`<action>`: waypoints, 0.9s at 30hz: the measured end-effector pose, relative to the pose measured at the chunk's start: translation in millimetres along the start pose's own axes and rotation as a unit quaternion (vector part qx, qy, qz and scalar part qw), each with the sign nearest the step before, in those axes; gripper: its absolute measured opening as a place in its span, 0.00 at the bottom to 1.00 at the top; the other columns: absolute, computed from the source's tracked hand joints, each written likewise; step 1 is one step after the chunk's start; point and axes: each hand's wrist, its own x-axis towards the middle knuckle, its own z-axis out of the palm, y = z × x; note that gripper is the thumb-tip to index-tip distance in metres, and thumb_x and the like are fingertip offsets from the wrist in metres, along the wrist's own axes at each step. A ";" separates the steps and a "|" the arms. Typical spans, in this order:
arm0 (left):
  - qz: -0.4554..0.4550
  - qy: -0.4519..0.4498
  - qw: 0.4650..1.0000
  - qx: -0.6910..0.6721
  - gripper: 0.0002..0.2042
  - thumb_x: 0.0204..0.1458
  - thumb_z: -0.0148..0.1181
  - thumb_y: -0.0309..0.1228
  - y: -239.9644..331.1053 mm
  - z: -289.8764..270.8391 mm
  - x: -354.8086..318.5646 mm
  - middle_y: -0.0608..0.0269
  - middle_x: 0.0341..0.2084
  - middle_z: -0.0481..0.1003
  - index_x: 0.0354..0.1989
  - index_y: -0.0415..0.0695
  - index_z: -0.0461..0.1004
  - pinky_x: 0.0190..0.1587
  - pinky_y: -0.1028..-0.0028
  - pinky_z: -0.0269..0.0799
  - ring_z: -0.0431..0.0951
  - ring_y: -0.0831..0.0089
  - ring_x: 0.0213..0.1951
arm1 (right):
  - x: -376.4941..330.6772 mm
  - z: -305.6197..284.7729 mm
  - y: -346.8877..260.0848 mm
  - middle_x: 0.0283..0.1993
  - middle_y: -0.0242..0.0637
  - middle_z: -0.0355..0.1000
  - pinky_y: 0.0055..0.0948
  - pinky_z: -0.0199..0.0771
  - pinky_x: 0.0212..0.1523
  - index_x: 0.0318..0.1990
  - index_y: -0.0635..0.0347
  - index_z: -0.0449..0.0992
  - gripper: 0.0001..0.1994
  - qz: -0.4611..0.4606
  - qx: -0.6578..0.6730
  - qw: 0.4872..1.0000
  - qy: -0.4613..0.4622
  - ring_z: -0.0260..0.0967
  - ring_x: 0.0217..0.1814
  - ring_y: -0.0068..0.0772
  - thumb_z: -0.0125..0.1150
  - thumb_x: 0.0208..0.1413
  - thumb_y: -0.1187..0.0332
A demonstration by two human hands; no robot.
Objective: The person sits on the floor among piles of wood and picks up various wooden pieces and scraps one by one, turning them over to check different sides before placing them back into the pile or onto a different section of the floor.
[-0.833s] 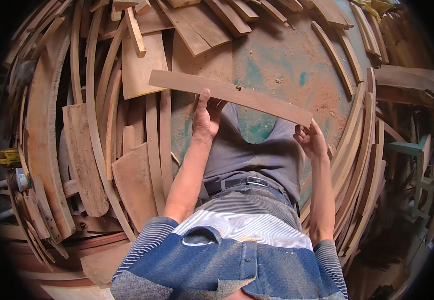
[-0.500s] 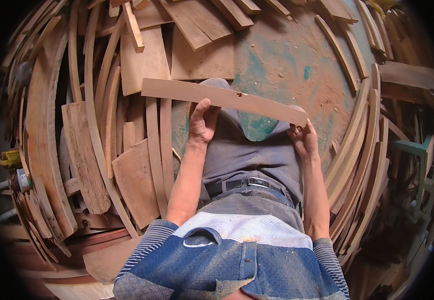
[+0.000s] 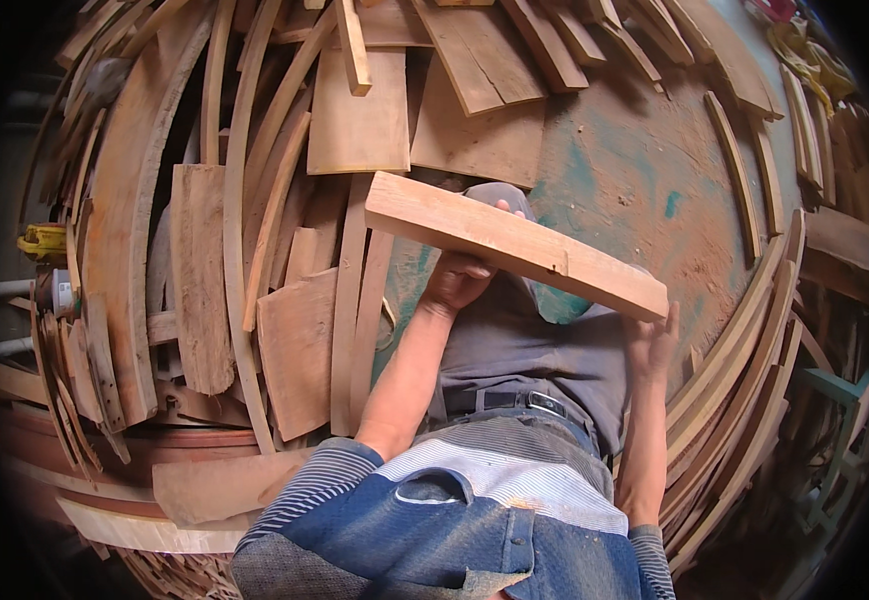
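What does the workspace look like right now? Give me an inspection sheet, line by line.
Surface: dusty floor with green paint patches, bare only at upper right.
Job's things: one straight wooden plank, held raised and tilted.
Clutter: curved wooden strips and flat board offcuts piled over the left and top; more curved strips at right.
Grippers: left hand under the plank near its middle, fingers wrapped; right hand at its right end.
Cables: nothing seen.
Surroundings: yellow object at left edge; green frame at right.

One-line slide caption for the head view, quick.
Both bare hands, left hand and right hand, hold a long pale wooden plank above scattered curved wood offcuts.
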 end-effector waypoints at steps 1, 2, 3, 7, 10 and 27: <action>0.003 -0.017 1.000 -0.003 0.38 0.40 0.59 0.15 0.2 -4.3 -0.2 0.64 0.67 0.64 0.66 0.49 0.66 0.76 0.56 0.45 0.54 0.56 0.73 | 1.1 -1.6 0.2 0.66 0.48 0.66 0.51 0.64 0.68 0.67 0.60 0.64 0.28 0.005 0.017 1.000 -0.011 0.65 0.67 0.51 0.51 0.68 0.50; 0.005 -0.033 0.999 -0.006 0.37 0.45 0.60 0.14 0.4 -7.6 -0.4 0.65 0.68 0.63 0.67 0.52 0.65 0.76 0.55 0.45 0.54 0.56 0.73 | 2.1 -3.5 0.4 0.67 0.48 0.66 0.53 0.63 0.68 0.67 0.58 0.64 0.28 0.003 0.028 0.999 -0.019 0.64 0.67 0.52 0.52 0.68 0.50; 0.010 -0.035 0.999 -0.012 0.35 0.48 0.61 0.15 -2.9 -9.8 -0.5 0.66 0.69 0.63 0.68 0.53 0.65 0.76 0.56 0.46 0.55 0.57 0.73 | 3.1 -5.4 0.9 0.67 0.48 0.66 0.54 0.63 0.68 0.67 0.56 0.64 0.28 0.001 0.039 0.999 -0.026 0.63 0.68 0.52 0.52 0.67 0.50; 0.002 -0.064 0.997 0.040 0.32 0.56 0.61 0.18 1.0 -9.5 -4.3 0.69 0.70 0.61 0.68 0.58 0.65 0.74 0.57 0.54 0.56 0.60 0.73 | 5.0 -18.4 3.0 0.68 0.47 0.65 0.61 0.58 0.69 0.68 0.51 0.66 0.28 -0.008 0.062 0.998 -0.025 0.59 0.70 0.55 0.54 0.66 0.49; 0.003 -0.088 0.994 0.070 0.33 0.56 0.60 0.17 3.2 -8.8 -4.7 0.71 0.70 0.61 0.68 0.62 0.66 0.73 0.58 0.55 0.57 0.60 0.73 | 7.2 -28.9 0.8 0.68 0.47 0.65 0.61 0.56 0.69 0.66 0.52 0.67 0.27 -0.002 0.073 0.996 -0.054 0.59 0.70 0.56 0.54 0.66 0.48; -0.031 0.023 0.997 -0.061 0.27 0.51 0.59 0.14 -1.4 -8.3 8.9 0.62 0.65 0.68 0.61 0.48 0.74 0.75 0.55 0.50 0.56 0.55 0.72 | 8.5 -24.4 -2.3 0.68 0.48 0.65 0.63 0.58 0.70 0.67 0.54 0.65 0.26 -0.006 0.085 0.996 -0.027 0.59 0.71 0.58 0.53 0.67 0.50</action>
